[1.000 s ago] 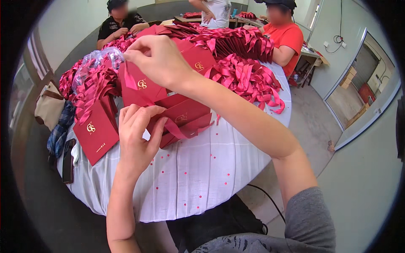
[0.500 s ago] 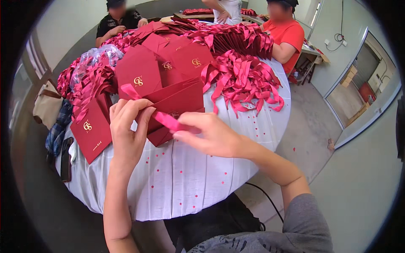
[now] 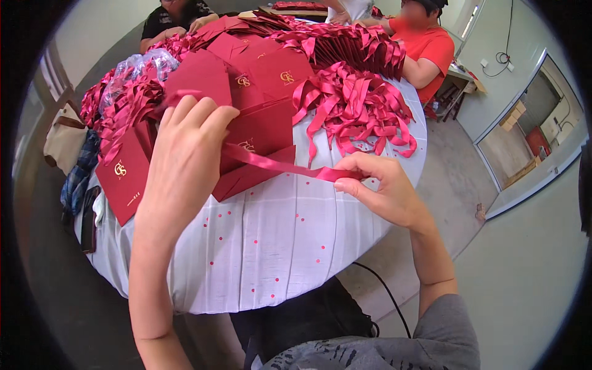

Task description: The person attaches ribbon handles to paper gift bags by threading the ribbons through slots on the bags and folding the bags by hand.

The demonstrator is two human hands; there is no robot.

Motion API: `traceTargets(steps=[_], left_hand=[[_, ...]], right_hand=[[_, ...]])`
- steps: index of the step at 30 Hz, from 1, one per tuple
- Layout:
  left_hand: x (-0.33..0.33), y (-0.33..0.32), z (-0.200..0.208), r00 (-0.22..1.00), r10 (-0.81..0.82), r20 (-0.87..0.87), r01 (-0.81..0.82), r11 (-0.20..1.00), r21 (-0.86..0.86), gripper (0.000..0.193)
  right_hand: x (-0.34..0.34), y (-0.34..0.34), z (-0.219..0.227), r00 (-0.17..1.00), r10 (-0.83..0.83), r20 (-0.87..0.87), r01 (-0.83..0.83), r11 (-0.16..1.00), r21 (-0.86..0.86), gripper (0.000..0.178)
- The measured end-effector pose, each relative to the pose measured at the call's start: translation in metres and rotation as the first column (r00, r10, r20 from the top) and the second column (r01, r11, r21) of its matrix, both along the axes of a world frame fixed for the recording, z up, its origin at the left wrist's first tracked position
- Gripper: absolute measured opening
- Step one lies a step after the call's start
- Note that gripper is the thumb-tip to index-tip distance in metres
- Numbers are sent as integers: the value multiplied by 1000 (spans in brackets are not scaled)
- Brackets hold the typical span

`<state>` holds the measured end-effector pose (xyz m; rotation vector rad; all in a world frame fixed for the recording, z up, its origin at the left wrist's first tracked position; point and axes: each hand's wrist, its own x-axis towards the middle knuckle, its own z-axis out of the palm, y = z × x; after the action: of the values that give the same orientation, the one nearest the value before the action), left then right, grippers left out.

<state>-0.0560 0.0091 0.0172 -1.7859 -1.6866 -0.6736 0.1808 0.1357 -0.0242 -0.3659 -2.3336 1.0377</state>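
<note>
Well, the right hand (image 3: 383, 190) pinched a pink ribbon (image 3: 271, 163) between finger and thumb. The ribbon ran across to the left hand (image 3: 187, 154), whose fingers were bent; their tips were hidden, so I could not tell if they gripped anything. A red bag (image 3: 266, 128) was just right of the left hand, behind the ribbon. Beyond the right hand lay a big heap of ribbons (image 3: 357, 110).
</note>
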Motion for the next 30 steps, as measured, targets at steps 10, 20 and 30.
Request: traceTargets(steps=[10, 20, 30], left_hand=[[-1, 14, 2, 985, -59, 162, 84, 985, -150, 14], [-13, 15, -8, 915, -110, 389, 153, 985, -82, 15], [-28, 1, -9, 799, -99, 594, 189, 978, -91, 17]], right_hand=[[21, 7, 2, 969, -193, -155, 103, 885, -455, 12], [-24, -13, 24, 690, 57, -721, -489, 771, -407, 13], [-85, -26, 19, 951, 40, -307, -205, 824, -528, 17]])
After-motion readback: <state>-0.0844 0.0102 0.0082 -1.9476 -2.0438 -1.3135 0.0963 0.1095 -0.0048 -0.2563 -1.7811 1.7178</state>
